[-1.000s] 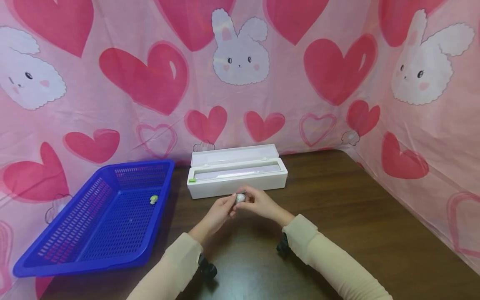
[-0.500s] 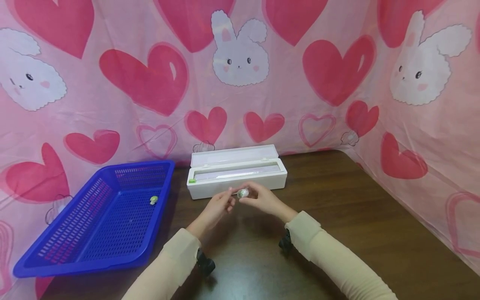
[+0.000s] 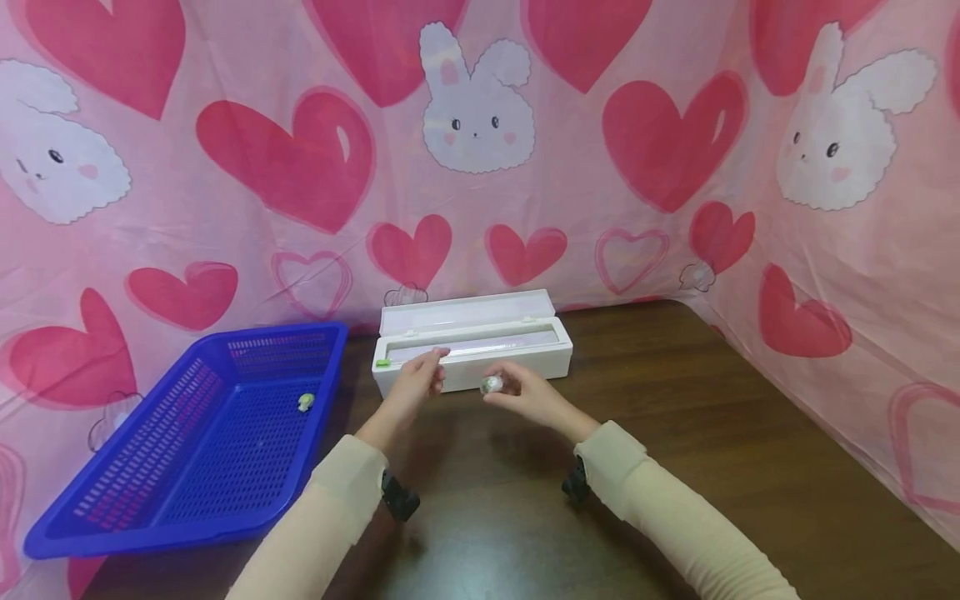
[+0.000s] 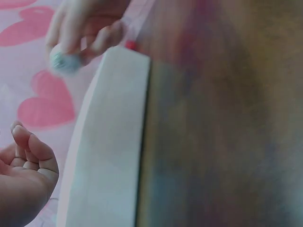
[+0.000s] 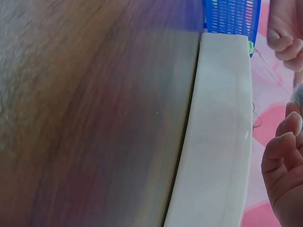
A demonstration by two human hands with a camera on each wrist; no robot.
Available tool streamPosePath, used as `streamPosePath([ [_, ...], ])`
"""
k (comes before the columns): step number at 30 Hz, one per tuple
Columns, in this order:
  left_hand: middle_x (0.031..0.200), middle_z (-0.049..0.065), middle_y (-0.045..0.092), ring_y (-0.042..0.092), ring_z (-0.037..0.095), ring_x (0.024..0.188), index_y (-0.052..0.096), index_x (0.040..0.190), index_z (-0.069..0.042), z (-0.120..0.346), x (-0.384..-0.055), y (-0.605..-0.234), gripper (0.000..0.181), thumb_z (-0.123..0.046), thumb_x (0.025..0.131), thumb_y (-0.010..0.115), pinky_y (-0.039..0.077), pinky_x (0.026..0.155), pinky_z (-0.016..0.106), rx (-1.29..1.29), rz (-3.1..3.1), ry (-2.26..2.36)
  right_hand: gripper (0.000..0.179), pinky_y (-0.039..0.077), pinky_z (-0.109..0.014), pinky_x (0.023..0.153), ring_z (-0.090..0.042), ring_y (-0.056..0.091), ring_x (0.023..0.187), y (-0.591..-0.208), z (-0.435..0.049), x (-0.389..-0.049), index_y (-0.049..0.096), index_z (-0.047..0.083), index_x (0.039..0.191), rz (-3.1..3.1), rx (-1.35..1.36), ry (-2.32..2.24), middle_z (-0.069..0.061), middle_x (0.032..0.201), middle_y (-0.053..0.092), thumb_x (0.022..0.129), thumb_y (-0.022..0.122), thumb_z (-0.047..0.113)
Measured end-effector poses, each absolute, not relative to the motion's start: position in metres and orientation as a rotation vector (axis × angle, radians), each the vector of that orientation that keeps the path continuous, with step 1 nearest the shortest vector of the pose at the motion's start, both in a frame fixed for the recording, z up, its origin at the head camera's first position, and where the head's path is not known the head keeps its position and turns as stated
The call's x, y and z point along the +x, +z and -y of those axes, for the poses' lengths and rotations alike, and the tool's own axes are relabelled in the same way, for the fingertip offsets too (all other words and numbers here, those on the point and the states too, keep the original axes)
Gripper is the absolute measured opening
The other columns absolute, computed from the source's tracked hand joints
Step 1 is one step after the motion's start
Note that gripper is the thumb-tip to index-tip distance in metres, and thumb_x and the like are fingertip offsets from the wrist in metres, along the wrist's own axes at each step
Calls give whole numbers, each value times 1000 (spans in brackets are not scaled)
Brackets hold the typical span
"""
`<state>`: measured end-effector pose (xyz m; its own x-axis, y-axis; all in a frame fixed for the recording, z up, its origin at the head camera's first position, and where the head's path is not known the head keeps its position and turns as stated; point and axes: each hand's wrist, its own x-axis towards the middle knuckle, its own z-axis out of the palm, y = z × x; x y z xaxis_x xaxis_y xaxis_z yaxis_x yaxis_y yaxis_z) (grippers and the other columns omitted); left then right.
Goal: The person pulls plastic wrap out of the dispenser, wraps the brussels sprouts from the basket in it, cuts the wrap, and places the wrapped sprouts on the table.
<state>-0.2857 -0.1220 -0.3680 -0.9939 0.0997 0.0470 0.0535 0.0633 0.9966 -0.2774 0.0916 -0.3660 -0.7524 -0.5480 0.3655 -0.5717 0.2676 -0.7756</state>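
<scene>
In the head view my right hand (image 3: 531,395) pinches a small whitish-green object wrapped in clear film (image 3: 492,384) between thumb and fingers. It appears again as a blurred wrapped ball (image 4: 65,63) in the left wrist view. My left hand (image 3: 410,388), fingers loosely curled and holding nothing that I can see, hovers in front of the left half of a white cling film dispenser (image 3: 517,367). The dispenser's lid (image 3: 467,312) is raised at the back, and a green slide cutter (image 3: 383,363) sits at its left end.
At the left stands a blue plastic basket (image 3: 176,527) with slotted sides. Inside it, near its right wall, lies a small yellow-green item (image 3: 306,402). The brown wooden table (image 3: 690,433) reaches back to a pink curtain (image 3: 555,196) printed with hearts and rabbits.
My left hand has come away from the wrapped object and moved left and up towards the dispenser. My right hand has kept hold of the object and shifted slightly right.
</scene>
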Motion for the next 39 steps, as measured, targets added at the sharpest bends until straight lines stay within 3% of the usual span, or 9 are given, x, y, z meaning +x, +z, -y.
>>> streamPosePath([
  [15, 73, 2, 47, 45, 9, 61, 54, 123, 1, 148, -308, -339, 42, -31, 99, 41, 42, 61, 20, 114, -2553, 2098, 31, 42, -26, 59, -15, 48, 69, -395, -103, -306, 58, 3, 109, 2488, 1035, 1524, 0, 83, 57, 83, 70, 14],
  [19, 76, 9, 51, 47, 11, 63, 58, 111, 2, 156, -312, -335, 41, -34, 98, 43, 41, 61, 21, 92, -2716, 1997, 30, 42, -26, 60, -15, 48, 69, -396, -106, -305, 58, 3, 108, 2468, 1053, 1527, -1, 83, 57, 83, 70, 13],
  [23, 89, 19, 57, 55, 21, 75, 56, 119, 1, 161, -315, -333, 39, -30, 97, 46, 43, 67, 28, 102, -2862, 1853, 31, 41, -25, 60, -15, 48, 70, -396, -109, -306, 58, 1, 109, 2464, 1041, 1535, -1, 82, 57, 82, 70, 13],
  [27, 99, 20, 60, 57, 30, 90, 48, 131, -1, 164, -316, -334, 44, -24, 93, 54, 44, 77, 38, 148, -3029, 1636, 31, 41, -25, 60, -17, 48, 70, -396, -112, -307, 59, 3, 109, 2487, 1014, 1538, -2, 82, 57, 82, 70, 13],
  [34, 114, 24, 47, 56, 33, 89, 54, 121, 3, 167, -315, -340, 39, -16, 88, 61, 42, 80, 44, 185, -3277, 1313, 25, 41, -26, 59, -17, 47, 70, -382, -114, -295, 58, 0, 106, 2501, 998, 1510, -2, 81, 56, 84, 67, 8],
  [39, 121, 23, 41, 45, 38, 106, 58, 117, 3, 169, -311, -344, 35, -16, 88, 60, 36, 88, 49, 115, -3337, 1065, 25, 40, -27, 58, -19, 46, 69, -375, -115, -289, 56, -4, 106, 2493, 992, 1534, -4, 81, 55, 84, 65, 5],
])
